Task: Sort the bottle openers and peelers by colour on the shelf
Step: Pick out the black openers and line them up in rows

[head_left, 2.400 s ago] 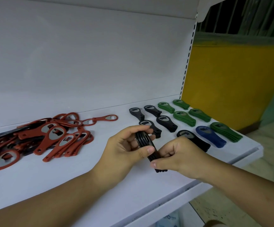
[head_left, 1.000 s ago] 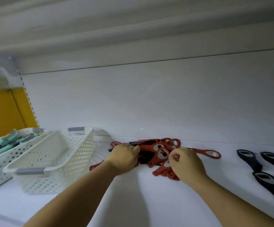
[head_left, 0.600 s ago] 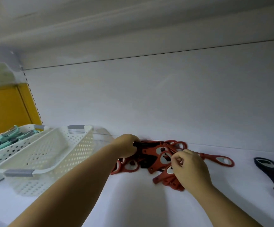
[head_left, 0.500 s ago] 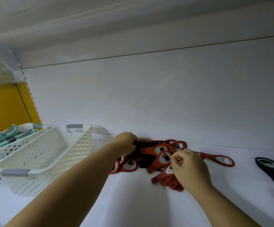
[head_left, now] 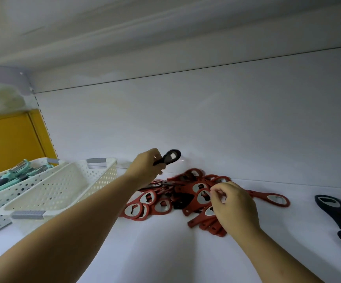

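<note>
Black opener [head_left: 168, 159] is hanging at eleven o'clock from the red pile [head_left: 195, 187], pinched in the left hand [head_left: 145, 170] grip; right hand [head_left: 234, 207] is curling, grip unclear.

A flat white shelf board [head_left: 165, 254] is spanning the lower field and is meeting a plain white back panel [head_left: 216, 123]. A thin dark horizontal seam [head_left: 186, 69] is dividing that panel near its top. The pale underside of an upper shelf [head_left: 124, 25] is overhanging. At left, a white slotted upright strip [head_left: 43, 127] is bordering a yellow wall [head_left: 4, 144] (a stained pale patch [head_left: 2, 99] is sitting above it). Light is falling soft and dim.
</note>
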### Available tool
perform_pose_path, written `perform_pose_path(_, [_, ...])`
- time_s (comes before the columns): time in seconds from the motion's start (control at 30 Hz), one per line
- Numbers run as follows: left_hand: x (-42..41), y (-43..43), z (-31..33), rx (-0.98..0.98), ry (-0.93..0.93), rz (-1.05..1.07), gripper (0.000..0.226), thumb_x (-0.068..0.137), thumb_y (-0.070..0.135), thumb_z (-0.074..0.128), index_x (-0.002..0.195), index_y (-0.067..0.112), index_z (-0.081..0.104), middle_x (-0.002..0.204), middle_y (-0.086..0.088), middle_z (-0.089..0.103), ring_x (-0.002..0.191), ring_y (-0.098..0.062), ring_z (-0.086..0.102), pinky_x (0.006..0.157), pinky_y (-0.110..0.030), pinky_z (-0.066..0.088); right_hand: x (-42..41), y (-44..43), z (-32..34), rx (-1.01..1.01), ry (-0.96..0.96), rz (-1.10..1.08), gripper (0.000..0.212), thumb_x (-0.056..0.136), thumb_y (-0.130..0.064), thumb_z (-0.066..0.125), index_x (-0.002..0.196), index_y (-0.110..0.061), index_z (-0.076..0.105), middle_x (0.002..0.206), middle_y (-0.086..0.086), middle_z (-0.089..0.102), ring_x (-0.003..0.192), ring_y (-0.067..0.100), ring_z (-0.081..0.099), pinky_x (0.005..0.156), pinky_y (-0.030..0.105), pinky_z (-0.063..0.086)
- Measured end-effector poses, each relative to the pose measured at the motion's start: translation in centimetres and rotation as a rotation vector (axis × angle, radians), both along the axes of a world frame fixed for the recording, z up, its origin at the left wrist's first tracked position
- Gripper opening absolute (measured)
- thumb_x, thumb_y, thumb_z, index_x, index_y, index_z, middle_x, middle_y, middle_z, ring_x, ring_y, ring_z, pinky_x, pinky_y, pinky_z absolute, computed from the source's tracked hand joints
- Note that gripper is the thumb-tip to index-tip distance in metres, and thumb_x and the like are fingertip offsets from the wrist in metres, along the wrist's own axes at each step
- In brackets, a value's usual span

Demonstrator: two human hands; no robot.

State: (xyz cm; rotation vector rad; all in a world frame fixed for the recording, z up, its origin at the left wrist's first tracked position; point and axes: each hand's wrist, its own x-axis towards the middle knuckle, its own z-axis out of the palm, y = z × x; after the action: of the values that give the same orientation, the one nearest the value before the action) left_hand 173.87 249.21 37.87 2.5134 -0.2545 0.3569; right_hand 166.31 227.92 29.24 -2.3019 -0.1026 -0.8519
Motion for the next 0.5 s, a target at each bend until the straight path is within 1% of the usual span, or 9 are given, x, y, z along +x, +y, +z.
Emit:
perform_pose_path(0.07, [-2.2,-0.9,0.1,-0.376,0.160,-0.095,0.007,0.091,0.010,0.061,0.092,0.007,0.055,0.086,-0.011,0.074,0.069,-0.019,0.070,0.063,-0.033,0.056,-0.5,0.3,0.8,0.120,-0.017,0.049,0.008,0.090,-0.023,0.062,0.092,-0.019,0.069,0.081,-0.011,0.065,0.065,0.003,0.058,0.055,0.012,0.042])
perform_pose_path(0.1, [-3.5,-1.5,-0.1,-0.512,0.252,-0.157,0.009,0.090,0.008,0.062,0.094,0.002,0.056,0.088,-0.017,0.073,0.069,-0.021,0.070,0.063,-0.031,0.058,-0.9,0.5,1.2,0.212,0.023,0.095,0.011,0.092,-0.028,0.059,0.097,-0.021,0.066,0.082,-0.013,0.064,0.068,0.001,0.059,0.058,0.012,0.044])
perform_pose_path(0.2, [-6.9,-3.1,-2.0,-0.645,0.434,-0.312,0.016,0.087,0.004,0.065,0.098,-0.005,0.057,0.088,-0.020,0.072,0.073,-0.024,0.070,0.064,-0.031,0.058,-1.8,1.3,2.3,0.435,0.207,0.219,0.015,0.093,-0.041,0.052,0.104,-0.031,0.057,0.089,-0.018,0.061,0.079,0.000,0.060,0.066,0.016,0.047])
perform_pose_path(0.27, [-8.6,-3.8,-3.5,-0.663,0.452,-0.380,0.024,0.085,0.005,0.068,0.098,-0.009,0.054,0.089,-0.022,0.070,0.079,-0.027,0.070,0.072,-0.039,0.059,-2.0,1.4,2.1,0.403,0.235,0.232,0.018,0.090,-0.044,0.055,0.096,-0.028,0.059,0.088,-0.013,0.065,0.085,0.006,0.062,0.073,0.026,0.051])
perform_pose_path(0.3, [-9.3,-4.1,-4.2,-0.694,0.452,-0.389,0.023,0.084,0.006,0.069,0.092,-0.007,0.052,0.087,-0.023,0.070,0.078,-0.028,0.071,0.071,-0.039,0.058,-2.2,1.4,2.0,0.378,0.242,0.242,0.020,0.089,-0.044,0.056,0.094,-0.025,0.063,0.086,-0.011,0.067,0.085,0.008,0.063,0.075,0.030,0.053])
perform_pose_path(0.33, [-10.0,-4.2,-4.7,-0.755,0.453,-0.383,0.020,0.084,0.005,0.069,0.085,-0.002,0.050,0.083,-0.021,0.070,0.076,-0.028,0.071,0.068,-0.037,0.058,-2.4,1.4,1.9,0.376,0.251,0.263,0.020,0.089,-0.042,0.058,0.092,-0.024,0.066,0.083,-0.010,0.068,0.082,0.008,0.063,0.074,0.032,0.053])
perform_pose_path(0.4, [-11.2,-4.2,-5.5,-0.911,0.466,-0.360,0.022,0.083,0.008,0.067,0.075,0.008,0.047,0.080,-0.019,0.070,0.073,-0.029,0.071,0.062,-0.035,0.057,-2.8,1.4,1.8,0.409,0.278,0.326,0.017,0.089,-0.038,0.059,0.086,-0.024,0.069,0.067,-0.011,0.066,0.066,0.007,0.061,0.064,0.030,0.050])
perform_pose_path(0.47, [-12.3,-3.9,-6.0,-1.013,0.443,-0.306,0.022,0.084,0.012,0.063,0.070,0.010,0.047,0.081,-0.020,0.069,0.074,-0.030,0.070,0.061,-0.035,0.055,-3.1,1.5,1.8,0.461,0.345,0.403,0.017,0.091,-0.032,0.059,0.082,-0.021,0.068,0.052,-0.006,0.058,0.049,0.009,0.053,0.053,0.027,0.045])
perform_pose_path(0.5, [-12.6,-3.6,-6.3,-1.037,0.422,-0.273,0.022,0.087,0.012,0.061,0.070,0.010,0.047,0.083,-0.022,0.068,0.076,-0.032,0.070,0.062,-0.036,0.055,-3.2,1.6,1.8,0.495,0.380,0.438,0.016,0.092,-0.029,0.059,0.084,-0.019,0.069,0.051,-0.004,0.057,0.045,0.009,0.051,0.050,0.025,0.044])
